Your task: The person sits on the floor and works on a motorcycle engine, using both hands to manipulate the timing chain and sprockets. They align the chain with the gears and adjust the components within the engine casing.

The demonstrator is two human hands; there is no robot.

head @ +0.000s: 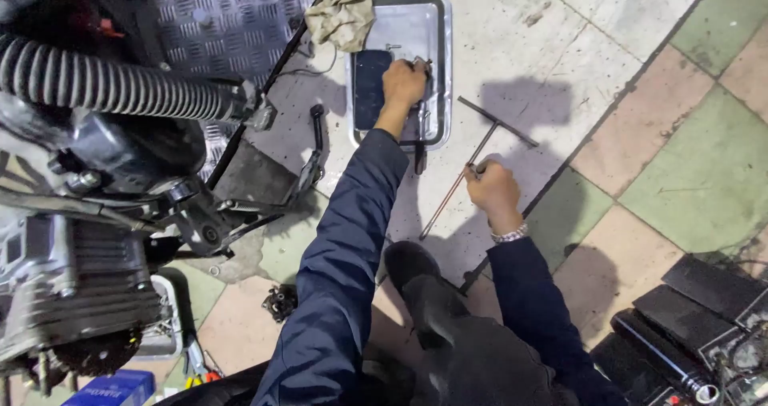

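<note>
Left hand at 12 o'clock, fingers curled on a small metal part (too small to identify) inside the metal tray. Right hand near centre, closed around the T-handle wrench lying on the tiled floor. Rag at 11.

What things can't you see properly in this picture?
- Head view: what the left hand picks from the metal tray; the hand covers it, and the bits are too small.
- The T-handle wrench shaft, partly under the right hand.
- The motorcycle engine, cut off by the left edge.
- The rag, cut off by the top edge.
- The black cases, cut off at the bottom right corner.
</note>
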